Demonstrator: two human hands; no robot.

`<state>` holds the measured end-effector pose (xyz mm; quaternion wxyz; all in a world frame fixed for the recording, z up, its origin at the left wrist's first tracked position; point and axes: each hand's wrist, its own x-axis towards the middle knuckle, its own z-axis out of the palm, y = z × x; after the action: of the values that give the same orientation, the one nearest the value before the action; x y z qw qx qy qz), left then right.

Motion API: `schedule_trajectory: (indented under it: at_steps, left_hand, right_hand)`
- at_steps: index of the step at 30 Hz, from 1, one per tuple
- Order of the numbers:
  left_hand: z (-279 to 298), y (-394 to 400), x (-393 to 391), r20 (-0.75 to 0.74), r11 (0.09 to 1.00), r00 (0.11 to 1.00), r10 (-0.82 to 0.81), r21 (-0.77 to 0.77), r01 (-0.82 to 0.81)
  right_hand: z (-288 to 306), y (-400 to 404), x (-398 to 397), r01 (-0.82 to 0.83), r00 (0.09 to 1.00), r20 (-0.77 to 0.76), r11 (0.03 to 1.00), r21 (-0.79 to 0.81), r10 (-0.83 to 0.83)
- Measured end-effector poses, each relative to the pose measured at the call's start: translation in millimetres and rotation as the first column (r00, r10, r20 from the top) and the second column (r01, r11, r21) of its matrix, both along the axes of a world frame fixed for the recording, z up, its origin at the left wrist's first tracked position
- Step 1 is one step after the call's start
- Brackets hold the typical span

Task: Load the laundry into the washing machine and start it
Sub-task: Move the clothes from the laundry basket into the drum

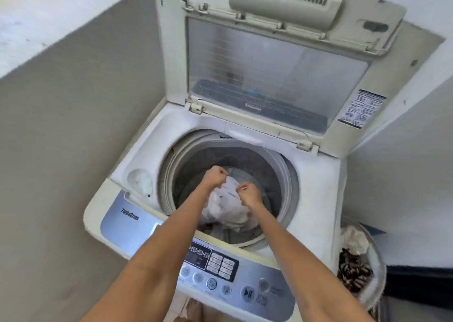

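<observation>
Both bare forearms reach forward over the control panel (220,267) into the open washing machine (137,155). The left hand (215,175) and right hand (248,194) are curled tight, each pinching an edge of a white cloth (225,206) that hangs below them inside the drum (282,174). Beyond the hands the lid (277,76) stands upright. Right of the right forearm, a basket (375,294) holds more laundry (353,270). A grey wall (73,125) lies left.
</observation>
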<state>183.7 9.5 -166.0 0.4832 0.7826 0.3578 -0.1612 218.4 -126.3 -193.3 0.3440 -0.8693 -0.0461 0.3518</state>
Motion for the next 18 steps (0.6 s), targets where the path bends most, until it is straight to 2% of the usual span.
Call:
schedule_trajectory:
  at_steps: [3, 6, 8, 11, 14, 18]
  left_hand:
    - [35, -29, 27, 0.122, 0.995, 0.988, -0.089, 0.045, 0.084]
    - [77, -83, 57, 0.280, 0.982, 0.941, -0.189, 0.080, 0.173]
    - [99, -131, 74, 0.381, 0.971, 0.894, -0.237, 0.113, 0.209]
    - [117, -210, 92, 0.494, 0.962, 0.829, -0.263, 0.068, 0.264]
    - [114, -292, 103, 0.480, 0.909, 0.783, -0.396, 0.089, 0.406]
    - [64, -375, 105, 0.337, 0.836, 0.778, -0.531, 0.060, 0.545]
  right_hand:
    - [44, -15, 12, 0.155, 0.980, 0.098, 0.974, 0.166, -0.173]
    - [84, -51, 28, 0.283, 0.910, 0.210, 0.907, 0.311, -0.356]
    - [107, -90, 37, 0.384, 0.822, 0.271, 0.840, 0.385, -0.500]
    - [136, -155, 40, 0.523, 0.652, 0.270, 0.678, 0.516, -0.709]
    - [128, -230, 42, 0.618, 0.524, 0.277, 0.583, 0.528, -0.806]
    - [73, -312, 43, 0.763, 0.458, 0.136, 0.467, 0.446, -0.878]
